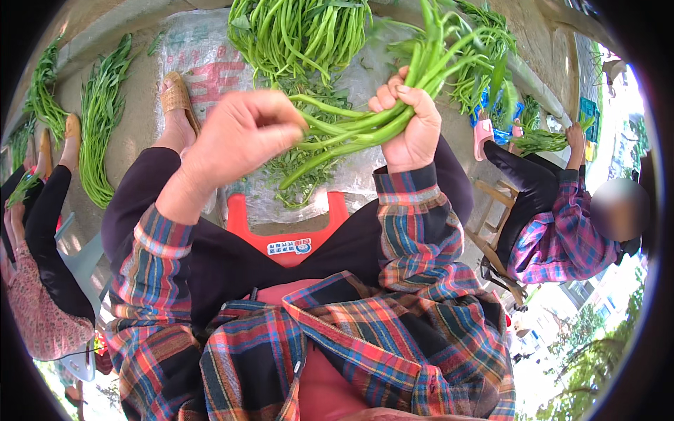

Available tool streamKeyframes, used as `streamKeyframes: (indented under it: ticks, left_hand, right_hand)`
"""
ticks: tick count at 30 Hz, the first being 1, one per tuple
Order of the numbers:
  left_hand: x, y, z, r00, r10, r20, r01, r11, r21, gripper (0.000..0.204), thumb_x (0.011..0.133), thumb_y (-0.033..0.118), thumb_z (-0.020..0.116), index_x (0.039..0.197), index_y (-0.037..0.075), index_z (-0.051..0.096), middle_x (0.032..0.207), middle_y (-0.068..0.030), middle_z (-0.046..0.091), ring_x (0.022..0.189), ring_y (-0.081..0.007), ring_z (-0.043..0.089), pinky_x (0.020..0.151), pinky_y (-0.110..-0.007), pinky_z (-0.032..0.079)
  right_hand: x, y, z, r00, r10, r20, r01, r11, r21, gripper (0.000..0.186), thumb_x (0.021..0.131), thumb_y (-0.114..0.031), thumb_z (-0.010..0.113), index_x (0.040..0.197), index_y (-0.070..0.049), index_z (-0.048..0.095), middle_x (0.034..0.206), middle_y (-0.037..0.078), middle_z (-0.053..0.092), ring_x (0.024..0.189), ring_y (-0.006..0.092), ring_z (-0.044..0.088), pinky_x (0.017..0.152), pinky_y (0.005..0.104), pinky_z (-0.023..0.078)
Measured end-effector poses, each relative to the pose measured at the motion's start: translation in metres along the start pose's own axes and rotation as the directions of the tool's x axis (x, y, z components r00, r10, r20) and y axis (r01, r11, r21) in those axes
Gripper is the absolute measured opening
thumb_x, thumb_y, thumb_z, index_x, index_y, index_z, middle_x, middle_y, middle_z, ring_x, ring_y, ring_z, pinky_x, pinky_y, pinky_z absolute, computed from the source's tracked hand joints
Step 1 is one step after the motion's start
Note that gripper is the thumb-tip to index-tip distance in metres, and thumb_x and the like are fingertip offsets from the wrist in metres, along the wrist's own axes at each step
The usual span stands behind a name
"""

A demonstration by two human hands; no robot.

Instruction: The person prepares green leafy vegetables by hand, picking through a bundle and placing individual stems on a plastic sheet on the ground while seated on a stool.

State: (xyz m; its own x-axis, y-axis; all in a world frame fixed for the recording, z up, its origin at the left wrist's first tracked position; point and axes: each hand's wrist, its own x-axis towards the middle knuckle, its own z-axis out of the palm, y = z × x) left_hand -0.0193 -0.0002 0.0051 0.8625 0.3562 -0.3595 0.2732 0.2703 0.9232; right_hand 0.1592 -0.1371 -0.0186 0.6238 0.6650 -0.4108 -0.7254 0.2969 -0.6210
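The right hand [413, 126] gripped the stems [365, 130], slanting down-left toward the left hand [242, 137], seemingly pinching their ends.

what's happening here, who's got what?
A person seated on a red stool holds a bundle of green stems in both hands. The right hand is clenched around the stalks; the left hand pinches their lower ends. More cut greens lie piled on a sack ahead. Another person in a plaid shirt sits to the right with their own bunch.
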Motion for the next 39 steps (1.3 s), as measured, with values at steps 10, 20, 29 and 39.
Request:
streamKeyframes:
  ticks: [10, 20, 29, 39]
  left_hand:
    - [-0.02, -0.024, 0.039, 0.891, -0.086, 0.446, -0.166, 0.852, 0.497, 0.013, 0.071, 0.021, 0.065, 0.071, 0.008, 0.064, 0.068, -0.0089, 0.061, 0.069, -0.0289, 0.06, 0.063, -0.038, 0.047]
    - [-0.022, -0.023, 0.054, 0.827, -0.056, 0.56, -0.385, 0.67, 0.635, 0.013, 0.07, 0.009, 0.062, 0.082, 0.01, 0.066, 0.09, -0.0028, 0.063, 0.091, -0.0263, 0.059, 0.073, -0.035, 0.049]
    - [-0.027, -0.022, 0.054, 0.844, 0.123, 0.522, -0.406, 0.781, 0.474, 0.007, 0.071, 0.01, 0.061, 0.077, 0.006, 0.062, 0.079, -0.0067, 0.062, 0.08, -0.0264, 0.06, 0.068, -0.036, 0.049]
    - [-0.008, 0.004, 0.03, 0.994, 0.104, -0.042, -0.083, 0.933, 0.35, 0.017, 0.074, 0.012, 0.062, 0.086, 0.0, 0.061, 0.073, -0.0094, 0.061, 0.056, -0.015, 0.056, 0.053, -0.028, 0.046]
  right_hand:
    - [0.002, 0.008, 0.009, 0.999, 0.022, 0.038, -0.015, 0.983, -0.184, 0.029, 0.071, 0.0, 0.059, 0.098, 0.001, 0.05, 0.077, 0.006, 0.053, 0.059, 0.0193, 0.057, 0.057, 0.0301, 0.048]
    - [-0.001, 0.008, 0.015, 0.998, 0.029, 0.047, -0.017, 0.969, -0.248, 0.03, 0.072, 0.001, 0.059, 0.101, 0.002, 0.049, 0.078, 0.006, 0.054, 0.062, 0.019, 0.057, 0.058, 0.0298, 0.047]
    - [-0.001, 0.006, 0.011, 0.994, 0.075, 0.084, -0.05, 0.961, -0.273, 0.031, 0.074, -0.003, 0.056, 0.104, -0.003, 0.048, 0.077, 0.005, 0.049, 0.068, 0.0165, 0.049, 0.062, 0.0306, 0.042]
    - [-0.002, 0.008, 0.014, 0.997, 0.019, 0.081, 0.001, 0.971, -0.241, 0.029, 0.073, 0.001, 0.059, 0.101, 0.002, 0.05, 0.077, 0.006, 0.054, 0.061, 0.0187, 0.057, 0.058, 0.0291, 0.046]
